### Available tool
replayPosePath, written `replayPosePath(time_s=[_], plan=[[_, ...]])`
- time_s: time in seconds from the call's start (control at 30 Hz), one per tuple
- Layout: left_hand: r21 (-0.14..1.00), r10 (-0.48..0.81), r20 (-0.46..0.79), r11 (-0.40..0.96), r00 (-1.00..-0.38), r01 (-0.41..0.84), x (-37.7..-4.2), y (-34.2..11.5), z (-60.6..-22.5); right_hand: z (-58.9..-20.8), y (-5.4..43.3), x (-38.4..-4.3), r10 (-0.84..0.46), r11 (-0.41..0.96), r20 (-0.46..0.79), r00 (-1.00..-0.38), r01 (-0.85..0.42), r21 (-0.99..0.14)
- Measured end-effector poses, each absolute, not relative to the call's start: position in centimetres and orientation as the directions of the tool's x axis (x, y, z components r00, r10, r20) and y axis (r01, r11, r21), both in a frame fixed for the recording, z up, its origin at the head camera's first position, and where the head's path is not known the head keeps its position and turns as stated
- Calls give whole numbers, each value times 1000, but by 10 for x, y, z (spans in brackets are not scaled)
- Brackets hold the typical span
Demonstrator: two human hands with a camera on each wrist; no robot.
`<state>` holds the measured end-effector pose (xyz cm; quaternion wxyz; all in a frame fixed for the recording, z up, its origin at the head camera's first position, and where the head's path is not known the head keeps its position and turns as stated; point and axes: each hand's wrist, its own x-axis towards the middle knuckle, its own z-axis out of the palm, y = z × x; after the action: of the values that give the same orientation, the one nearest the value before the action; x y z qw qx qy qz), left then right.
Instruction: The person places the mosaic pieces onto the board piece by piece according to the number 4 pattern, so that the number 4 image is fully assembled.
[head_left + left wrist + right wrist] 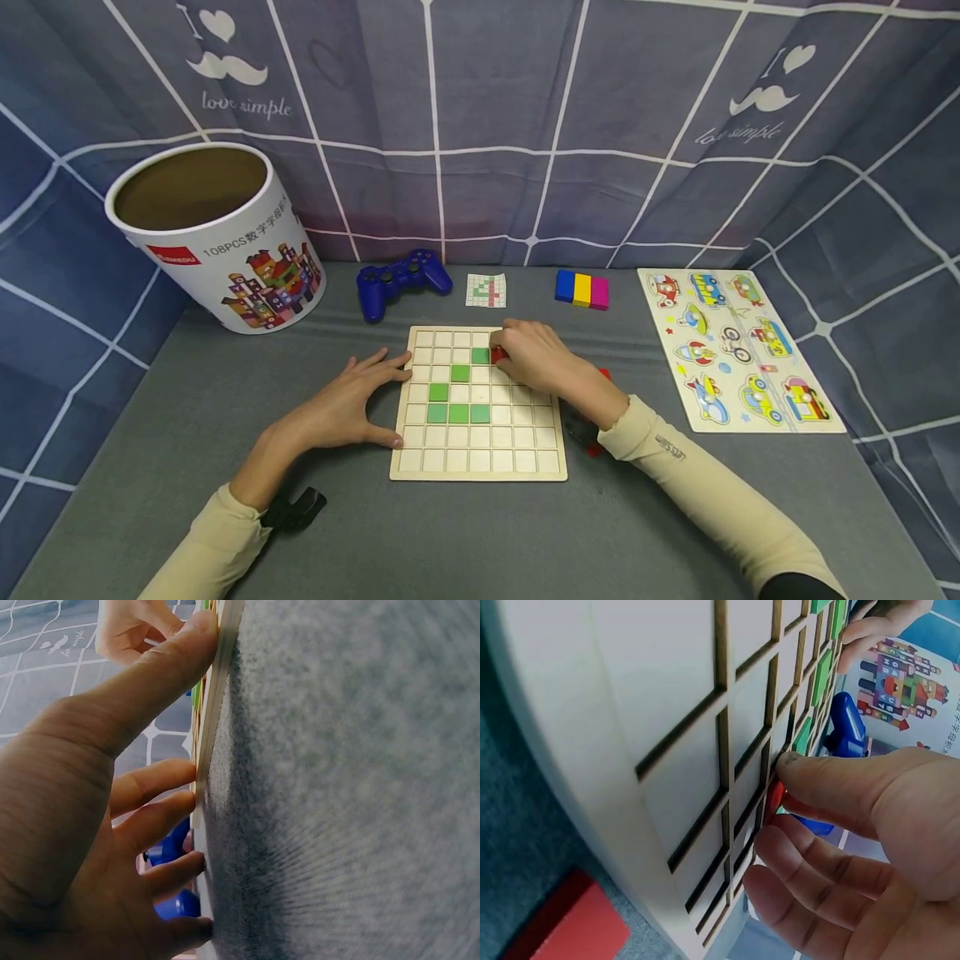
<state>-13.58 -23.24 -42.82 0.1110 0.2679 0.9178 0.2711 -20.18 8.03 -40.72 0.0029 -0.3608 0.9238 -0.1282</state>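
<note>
The bare left hand (341, 406), fingers spread wide, bears on the left edge of the pale wooden grid board (502, 460), presumably to prevent sliding. The board lies flat, midway between the grey table's (360, 542) side edges, squared to its back edge; no distinct long axis shows. The bare right hand (538, 360) pinches a small red tile (497, 355) just right of a green square tile (480, 356); its orientation is hidden.

"108PCS" with Chinese characters (267, 222) on white bucket (217, 242), "I" with heart (217, 26) and "love simple" twice on curtain (495, 92)
</note>
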Motion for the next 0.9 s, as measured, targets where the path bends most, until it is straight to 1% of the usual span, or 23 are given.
replayPosePath(time_s=[0.17, 0.43, 0.67, 0.77, 0.9], plan=[[553, 551, -75, 717, -831, 425, -136, -233, -427, -406, 87, -200, -658, 706, 107, -745, -661, -254], [563, 556, -83, 711, -827, 421, -136, -232, -426, -401, 119, -192, -604, 742, 124, -787, -612, -273], [568, 556, -78, 707, -828, 421, -136, -232, -426, -397, 154, -185, -560, 792, 90, -824, -564, -236], [571, 551, -78, 708, -831, 416, -135, -232, -426, -395, 165, -179, -561, 795, 72, -824, -561, -228], [563, 548, -74, 712, -833, 419, -134, -233, -426, -394, 170, -169, -597, 773, 32, -802, -585, -244]])
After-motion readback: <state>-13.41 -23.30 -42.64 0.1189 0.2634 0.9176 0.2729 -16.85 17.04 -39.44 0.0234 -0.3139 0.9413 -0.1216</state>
